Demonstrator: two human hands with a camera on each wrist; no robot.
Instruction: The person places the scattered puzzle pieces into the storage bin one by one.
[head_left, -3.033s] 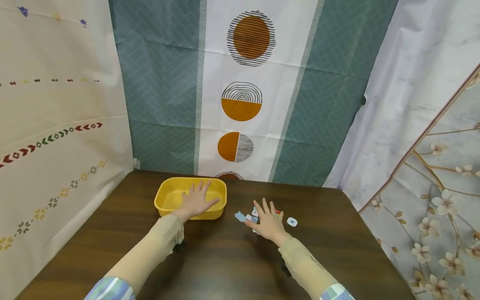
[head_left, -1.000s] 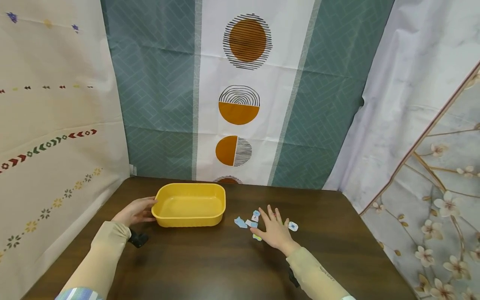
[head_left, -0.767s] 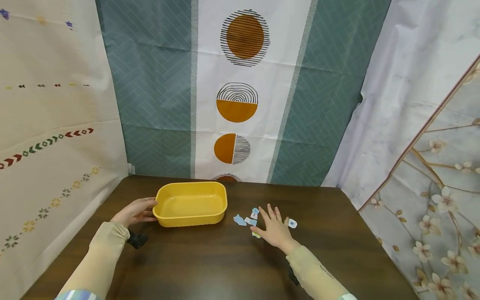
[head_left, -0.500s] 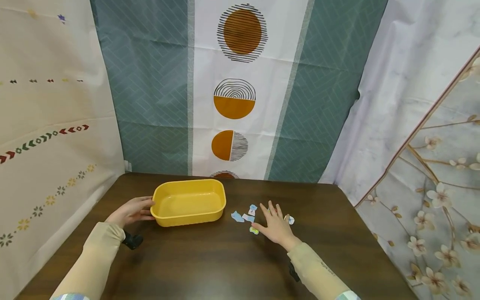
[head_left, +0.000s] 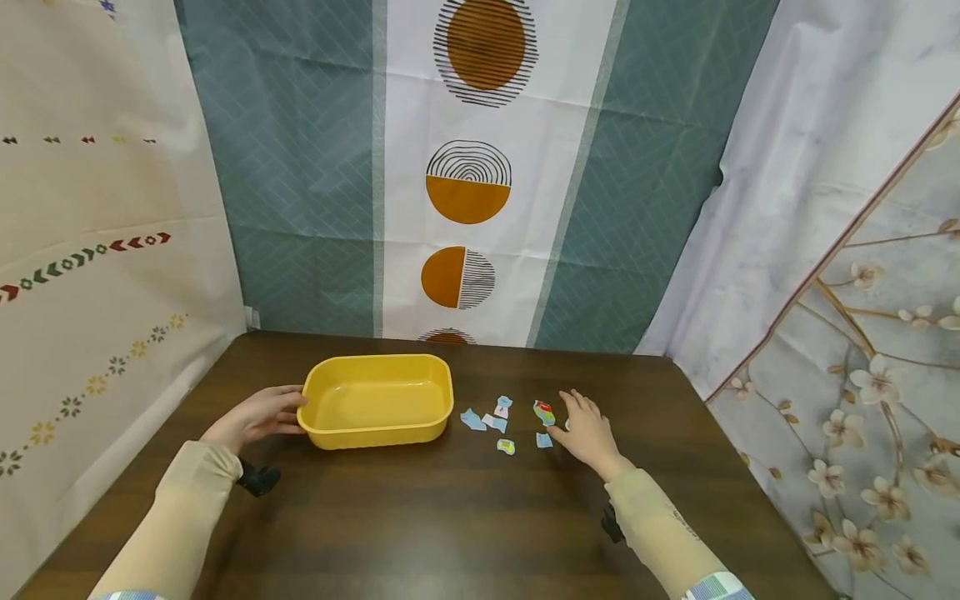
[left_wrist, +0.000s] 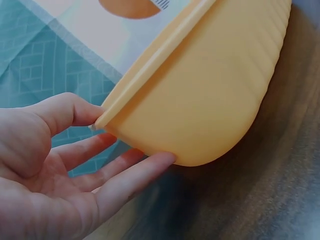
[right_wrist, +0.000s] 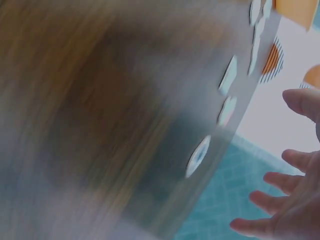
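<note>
My left hand [head_left: 258, 415] is at the left end of a yellow plastic bin [head_left: 375, 437], its fingers extended. In the left wrist view, the fingertips [left_wrist: 162, 159] lie along the bin's outer side and one digit meets the end of its rim. My right hand [head_left: 588, 433] hovers at the right of several small flat cutouts, fingers spread and holding nothing. Among them are a red-and-green piece [head_left: 543, 412], a light blue piece [head_left: 543, 440] and a yellow-green piece [head_left: 506, 447]. The right hand mostly hides a white piece with a blue mark [right_wrist: 199, 155] in the head view.
More blue and white cutouts [head_left: 472, 419] lie just right of the bin. The dark wooden table [head_left: 420, 525] is bordered by a patterned curtain [head_left: 315, 275] behind, an embroidered white cloth [head_left: 112, 250] on the left and a floral cloth [head_left: 855, 450] on the right.
My left hand has moved from over the bin to its left end. The right hand, earlier above the cutouts, has shifted right, uncovering the red-and-green and light blue pieces.
</note>
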